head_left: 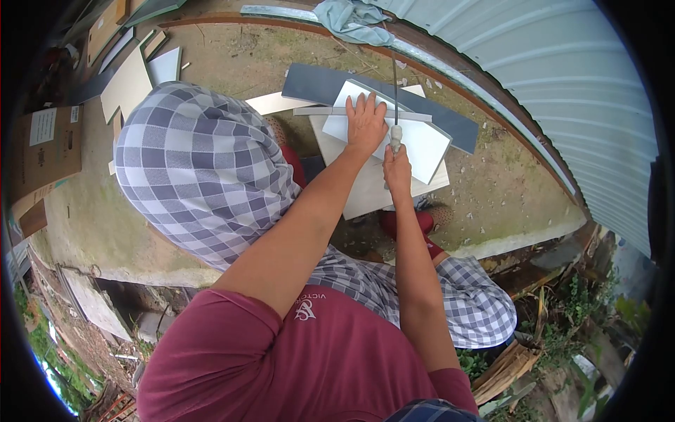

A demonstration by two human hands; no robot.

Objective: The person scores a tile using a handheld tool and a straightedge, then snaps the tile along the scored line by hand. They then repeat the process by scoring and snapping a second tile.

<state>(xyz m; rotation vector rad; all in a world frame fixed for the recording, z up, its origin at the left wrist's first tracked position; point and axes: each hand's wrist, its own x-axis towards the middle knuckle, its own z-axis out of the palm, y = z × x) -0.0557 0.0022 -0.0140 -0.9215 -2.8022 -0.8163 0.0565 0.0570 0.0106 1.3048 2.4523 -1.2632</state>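
Observation:
My left hand (366, 124) lies flat with fingers spread, pressing on a narrow grey strip (316, 111) and the white board (430, 149) beneath it. Wrapped round the pale, lumpy handle of a thin-bladed saw (395, 77) is my right hand (397, 169). The saw is seen edge-on, its long dark blade pointing away from me and crossing the strip just right of my left hand. Under the white board are a dark grey board (450, 126) and a light wood-coloured board (365, 200).
More board offcuts (130, 84) lie on the mossy concrete at the left, near a cardboard box (46, 144). A light blue cloth (351, 21) hangs over a metal rail (485, 91) by the corrugated metal wall (548, 63). Plants (580, 302) grow beyond the slab edge.

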